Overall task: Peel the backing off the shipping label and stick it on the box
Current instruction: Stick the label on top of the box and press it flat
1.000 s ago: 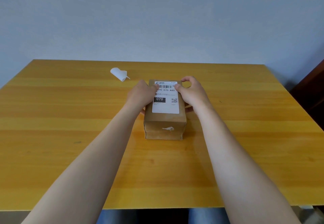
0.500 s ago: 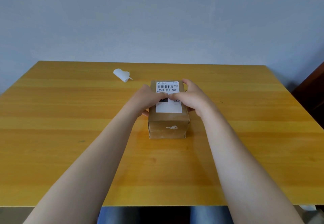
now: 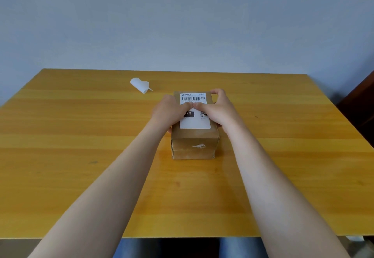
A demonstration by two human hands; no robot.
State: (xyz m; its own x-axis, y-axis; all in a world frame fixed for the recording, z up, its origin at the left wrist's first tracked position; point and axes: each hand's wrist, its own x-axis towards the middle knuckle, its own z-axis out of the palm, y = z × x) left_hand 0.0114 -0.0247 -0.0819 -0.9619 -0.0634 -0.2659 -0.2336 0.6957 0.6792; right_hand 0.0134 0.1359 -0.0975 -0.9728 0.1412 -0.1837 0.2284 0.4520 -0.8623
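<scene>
While a small brown cardboard box (image 3: 194, 142) sits near the centre of a yellow wooden table (image 3: 81, 156), a white rectangular shipping label (image 3: 195, 123) with a barcode and black printing lies flat on the box's top face. Both bare hands rest on the box with their fingers open, gripping nothing. The left hand (image 3: 169, 112) comes in from seven o'clock and the right hand (image 3: 219, 110) from five o'clock, and their thumbs meet at the middle of the label, pressing down on it. The other fingers wrap the box's sides. Toward eleven o'clock from the box, well apart from it, a curled white backing sheet (image 3: 140, 85) lies on the table. By the look of it, the peeling is done and the label is already stuck down; what seems left is smoothing the edges and lifting the hands away.
</scene>
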